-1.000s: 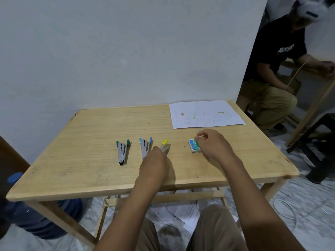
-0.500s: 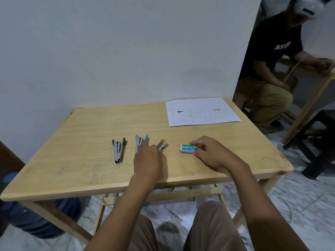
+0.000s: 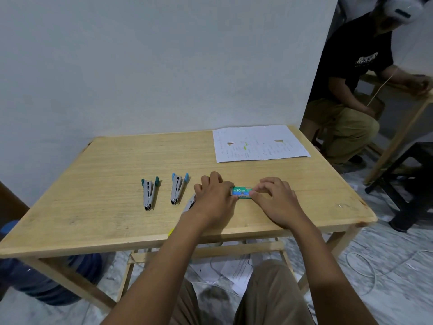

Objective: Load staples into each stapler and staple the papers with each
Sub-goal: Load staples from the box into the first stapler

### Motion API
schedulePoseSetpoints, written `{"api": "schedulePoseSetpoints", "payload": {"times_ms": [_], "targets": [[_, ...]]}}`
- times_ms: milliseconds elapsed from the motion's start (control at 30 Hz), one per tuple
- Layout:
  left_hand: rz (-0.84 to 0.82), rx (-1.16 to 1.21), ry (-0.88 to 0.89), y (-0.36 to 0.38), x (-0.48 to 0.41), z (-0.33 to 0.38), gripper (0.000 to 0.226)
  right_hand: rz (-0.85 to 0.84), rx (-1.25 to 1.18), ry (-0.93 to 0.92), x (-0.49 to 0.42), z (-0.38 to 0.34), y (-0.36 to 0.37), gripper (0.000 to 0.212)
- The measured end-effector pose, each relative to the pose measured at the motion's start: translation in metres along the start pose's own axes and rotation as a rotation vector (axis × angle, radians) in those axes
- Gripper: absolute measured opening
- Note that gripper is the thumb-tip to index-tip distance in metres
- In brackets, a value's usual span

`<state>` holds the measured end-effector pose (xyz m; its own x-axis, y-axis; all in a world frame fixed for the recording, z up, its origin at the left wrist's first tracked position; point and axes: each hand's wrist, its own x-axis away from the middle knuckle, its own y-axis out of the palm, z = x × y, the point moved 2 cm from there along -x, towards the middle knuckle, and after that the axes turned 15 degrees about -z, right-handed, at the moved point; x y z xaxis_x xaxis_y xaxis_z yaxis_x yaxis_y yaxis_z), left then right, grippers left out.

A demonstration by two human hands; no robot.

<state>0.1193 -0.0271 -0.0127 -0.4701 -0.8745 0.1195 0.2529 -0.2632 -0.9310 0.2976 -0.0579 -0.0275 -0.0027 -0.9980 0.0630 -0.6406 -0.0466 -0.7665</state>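
On the wooden table (image 3: pixel 105 174) lie a green-tipped stapler (image 3: pixel 149 194) and a blue-tipped stapler (image 3: pixel 178 189), side by side and left of my hands. A third stapler (image 3: pixel 190 204) is mostly hidden under my left hand (image 3: pixel 214 200); a yellow bit (image 3: pixel 171 231) shows beside my forearm. The small green staple box (image 3: pixel 241 192) sits between my hands. My left hand holds its left end and my right hand (image 3: pixel 274 200) pinches its right end. The papers (image 3: pixel 260 143) lie flat at the back right corner.
A white wall runs along the table's far edge. Another person (image 3: pixel 349 73) sits to the right at a second table, with a black stool (image 3: pixel 412 184) nearby. A blue water jug (image 3: pixel 35 277) stands under the table's left side. A loose staple (image 3: pixel 340 205) lies near the right edge.
My left hand left the staplers and moved right to the box's left end, covering the yellow stapler. My right hand stays on the box, which has turned to lie sideways.
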Motion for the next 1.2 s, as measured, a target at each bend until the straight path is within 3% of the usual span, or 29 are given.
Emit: {"api": "schedulePoseSetpoints", "payload": {"times_ms": [333,433,633,867,1000,1100,1200], "targets": [[0.000,0.030,-0.007,-0.001,-0.003,-0.004,0.044,-0.072,0.025,-0.032,-0.003,-0.003,-0.006,0.038],[-0.007,0.035,-0.001,-0.003,-0.001,-0.004,0.045,-0.184,0.163,-0.058,-0.008,-0.006,-0.006,0.050],[-0.008,0.053,-0.016,-0.006,-0.001,-0.009,0.044,-0.261,0.270,-0.031,-0.016,-0.002,-0.018,0.041],[-0.006,0.059,-0.027,-0.006,-0.001,-0.011,0.046,-0.292,0.300,0.021,-0.013,0.001,-0.029,0.043],[0.001,0.050,-0.012,-0.007,0.003,-0.011,0.050,-0.186,0.231,-0.077,-0.015,-0.013,-0.027,0.031],[0.110,0.114,-0.035,-0.011,0.010,-0.015,0.048,-0.153,0.271,-0.157,-0.022,-0.030,-0.019,0.006],[0.266,0.123,-0.165,-0.017,0.017,-0.025,0.042,-0.221,0.399,-0.152,-0.032,-0.038,-0.011,0.007]]}}
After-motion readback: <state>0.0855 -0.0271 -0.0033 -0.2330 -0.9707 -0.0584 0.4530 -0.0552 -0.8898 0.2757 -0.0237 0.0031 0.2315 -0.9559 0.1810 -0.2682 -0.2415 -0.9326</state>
